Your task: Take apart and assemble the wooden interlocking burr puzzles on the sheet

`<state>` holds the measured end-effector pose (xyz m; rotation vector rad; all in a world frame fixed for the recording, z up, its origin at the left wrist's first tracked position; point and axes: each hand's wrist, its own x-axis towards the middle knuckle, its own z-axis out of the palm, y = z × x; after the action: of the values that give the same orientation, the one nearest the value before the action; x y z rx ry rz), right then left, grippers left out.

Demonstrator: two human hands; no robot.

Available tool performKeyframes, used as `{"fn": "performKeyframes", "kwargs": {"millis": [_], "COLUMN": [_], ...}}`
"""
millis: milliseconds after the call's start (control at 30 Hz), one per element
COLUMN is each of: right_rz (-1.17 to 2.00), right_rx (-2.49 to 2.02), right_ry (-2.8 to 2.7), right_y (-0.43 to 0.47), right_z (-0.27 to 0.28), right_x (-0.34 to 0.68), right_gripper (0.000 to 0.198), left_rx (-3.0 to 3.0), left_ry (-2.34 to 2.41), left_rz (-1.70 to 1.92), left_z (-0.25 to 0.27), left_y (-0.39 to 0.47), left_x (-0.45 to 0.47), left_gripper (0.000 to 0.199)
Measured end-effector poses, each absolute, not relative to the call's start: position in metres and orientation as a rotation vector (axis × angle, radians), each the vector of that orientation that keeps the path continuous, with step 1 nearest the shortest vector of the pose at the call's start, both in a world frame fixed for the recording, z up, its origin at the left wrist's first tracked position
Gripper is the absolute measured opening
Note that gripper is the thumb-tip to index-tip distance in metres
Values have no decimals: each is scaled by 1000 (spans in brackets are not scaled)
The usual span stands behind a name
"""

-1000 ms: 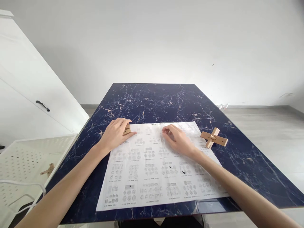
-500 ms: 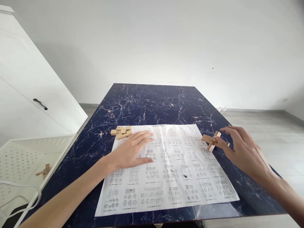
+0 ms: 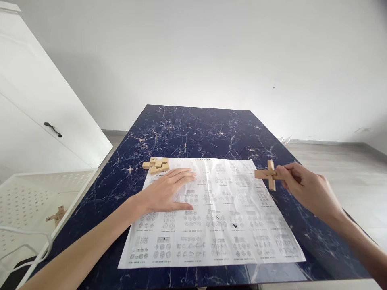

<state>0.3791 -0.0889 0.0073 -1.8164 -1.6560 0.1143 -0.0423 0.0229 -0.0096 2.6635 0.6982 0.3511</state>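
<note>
My left hand (image 3: 173,188) lies flat on a creased instruction sheet (image 3: 211,237), fingers stretched out and thumb apart. Rows of small printed diagrams cover the sheet. Above its right edge, my right hand (image 3: 308,185) pinches one end of a cross-shaped wooden puzzle (image 3: 267,174) made of interlocked bars. The far end of that puzzle overlaps the paper's upper right part. At the sheet's upper left corner rests a cluster of wooden puzzle pieces (image 3: 155,165), a little beyond my left fingers.
The sheet lies on a dark blue marbled table (image 3: 187,129). On the left stands a white perforated bin (image 3: 27,197) with another wooden cross puzzle (image 3: 57,215) and a white cable (image 3: 45,241). A white cabinet (image 3: 51,88) with a black handle (image 3: 53,129) is behind it.
My right fingers have closed on the wooden cross puzzle's end, and the puzzle has turned to lie more level. My left hand stays on the sheet.
</note>
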Motion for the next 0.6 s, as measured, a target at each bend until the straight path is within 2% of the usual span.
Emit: {"fn": "performKeyframes", "kwargs": {"millis": [100,167,400,500,600], "right_rz": [395,599,1132,1262,1380], "right_rx": [-1737,-1591,-1178,-1093,-1042], "right_ry": [-1555,-1519,-1524,-1527,-1520], "right_y": [-79,-71,-44,-43,-47], "right_z": [18,20,-3,-16,-24], "right_x": [342,316,239,221,213], "right_gripper": [48,47,36,32,27], "left_rx": [2661,2616,2308,2244,2231], "left_ry": [706,764,912,875,848], "left_rz": [430,456,567,605,572], "left_z": [-8,-6,-8,-10,-10], "left_y": [20,18,8,6,7], "left_x": [-40,-39,-33,-31,-31], "left_gripper": [67,66,105,111,108]}}
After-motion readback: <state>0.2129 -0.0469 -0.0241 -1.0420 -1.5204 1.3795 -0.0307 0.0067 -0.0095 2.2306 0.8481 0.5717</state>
